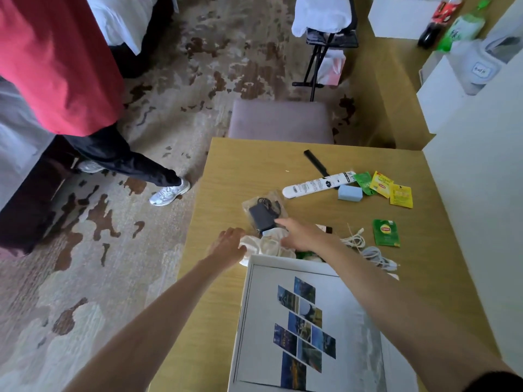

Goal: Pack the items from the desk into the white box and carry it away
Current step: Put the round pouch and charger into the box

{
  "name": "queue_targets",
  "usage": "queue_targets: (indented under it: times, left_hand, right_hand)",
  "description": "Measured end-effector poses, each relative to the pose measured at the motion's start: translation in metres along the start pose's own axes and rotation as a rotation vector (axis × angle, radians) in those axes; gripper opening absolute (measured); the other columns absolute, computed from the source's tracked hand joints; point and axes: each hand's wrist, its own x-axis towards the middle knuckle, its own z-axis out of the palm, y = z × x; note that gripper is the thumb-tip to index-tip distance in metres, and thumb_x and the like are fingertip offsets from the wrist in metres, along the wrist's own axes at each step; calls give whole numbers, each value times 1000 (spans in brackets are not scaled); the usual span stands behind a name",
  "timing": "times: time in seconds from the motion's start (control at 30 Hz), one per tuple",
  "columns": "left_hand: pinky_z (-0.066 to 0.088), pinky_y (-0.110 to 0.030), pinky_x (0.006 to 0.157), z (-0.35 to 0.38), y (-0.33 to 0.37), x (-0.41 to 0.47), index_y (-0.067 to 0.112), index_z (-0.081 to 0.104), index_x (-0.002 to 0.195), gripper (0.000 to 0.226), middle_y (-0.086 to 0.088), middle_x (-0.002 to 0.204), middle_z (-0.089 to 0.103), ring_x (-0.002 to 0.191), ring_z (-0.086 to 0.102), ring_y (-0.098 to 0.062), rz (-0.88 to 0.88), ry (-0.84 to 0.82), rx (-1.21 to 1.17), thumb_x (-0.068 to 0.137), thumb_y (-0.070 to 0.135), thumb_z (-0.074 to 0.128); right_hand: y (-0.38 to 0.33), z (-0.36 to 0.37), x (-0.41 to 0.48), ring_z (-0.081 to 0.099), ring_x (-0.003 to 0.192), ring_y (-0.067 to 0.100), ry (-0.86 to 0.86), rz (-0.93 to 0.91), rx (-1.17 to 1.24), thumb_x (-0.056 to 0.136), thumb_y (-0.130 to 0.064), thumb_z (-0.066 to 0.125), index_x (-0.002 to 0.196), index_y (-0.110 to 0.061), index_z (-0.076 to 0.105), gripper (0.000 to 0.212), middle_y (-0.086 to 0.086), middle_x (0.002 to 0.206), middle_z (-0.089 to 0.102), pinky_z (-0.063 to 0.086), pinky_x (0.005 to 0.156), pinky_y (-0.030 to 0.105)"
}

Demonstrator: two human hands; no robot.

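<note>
white box: nearest the camera on the desk, white, with a tilted grid of small photos printed on its upper face. Both forearms reach out over it.
cloth: crumpled, off-white, touching the box's far edge; part of it hangs over that edge.
left hand: at the cloth's left end, fingers bent down onto the fabric. Can't tell if it actually grips.
right hand: lies over the cloth's right part, fingers loosely straight, holding nothing, fingertips at the near edge of the charger bag.
charger: black, with cord, in a clear bag, just beyond the cloth.
small bottle: dark cap, mostly hidden behind the right hand.
cables: white, tangled, right of the right wrist.
green tea sachet: flat, just right of the cables.
blue block: mid-desk, touching the white tube.
sachets: one green, two yellow, overlapping, right of the block.
comb: black, its near end touching the tube.
chair: pushed up to the desk's far edge.
second person: red top, dark trousers, white trainers, standing on the carpet at far left.
</note>
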Motion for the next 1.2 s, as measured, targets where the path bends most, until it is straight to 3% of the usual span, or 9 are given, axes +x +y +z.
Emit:
queue_targets:
  times: [0.13,0.23,0.33,0.43,0.63,0.73,0.93,1.07,1.2]
  left_hand:
    - [38,-26,81,4,-6,8,18,43,128,48,-3,119,55,113,47,-21,-51,-65,-8,85,27,63]
    - [42,-20,67,8,-12,11,14,50,126,49,-2,109,59,96,53,-15,-113,-135,-157,81,22,66]
    - [50,-18,45,2,-19,11,11,55,125,40,-6,102,62,73,62,-11,-170,-254,-332,87,21,57]
    - [56,-25,47,-18,-21,2,8,44,133,43,-17,104,64,68,70,-19,-314,-247,-656,93,21,51]
    - [53,-26,45,-71,6,-49,18,41,134,39,-11,100,68,65,73,-17,-211,-78,-1022,96,24,47]
    - [55,-29,55,-86,25,-82,29,52,126,33,-4,106,71,90,72,-18,13,-148,-1039,95,38,49]
    - [58,-43,72,-76,39,-124,28,44,137,65,-5,126,61,116,59,-21,156,-389,-1274,88,67,25]
    - [56,-44,78,-60,49,-137,29,37,140,71,-5,134,55,121,56,-22,186,-422,-1168,83,72,29]
    - [60,-41,62,-51,60,-144,28,40,127,47,-3,123,58,108,61,-23,202,-237,-933,87,48,54]
  right_hand:
    - [0,6,8,61,80,19,-32,35,-19,83,-22,69,109,-15,62,28,2,95,65,52,72,35]
    - [3,-7,-2,49,62,16,-51,6,93,86,-27,67,80,-9,59,21,3,72,55,35,58,31]
    - [3,-27,-22,47,55,5,86,-3,244,88,-31,63,76,-16,58,20,-6,67,55,33,53,23]
    - [-5,-38,-48,46,45,-7,220,38,546,89,-34,62,81,-22,62,14,-15,61,55,34,43,9]
    - [-44,-34,-72,62,72,9,192,33,881,84,-40,69,92,-22,71,20,-3,82,71,47,68,23]
    - [-64,-29,-80,59,77,16,213,12,840,82,-42,70,97,-17,68,30,14,93,69,46,68,32]
    - [-66,-13,-104,61,73,10,167,-27,779,86,-45,65,99,-23,60,26,5,94,69,48,56,23]
    - [-59,-2,-119,63,83,14,149,-82,705,87,-48,63,103,-22,55,32,1,98,66,53,67,31]
    - [-42,-6,-136,63,88,10,160,-104,657,82,-45,70,100,-28,53,30,-5,99,65,51,76,32]
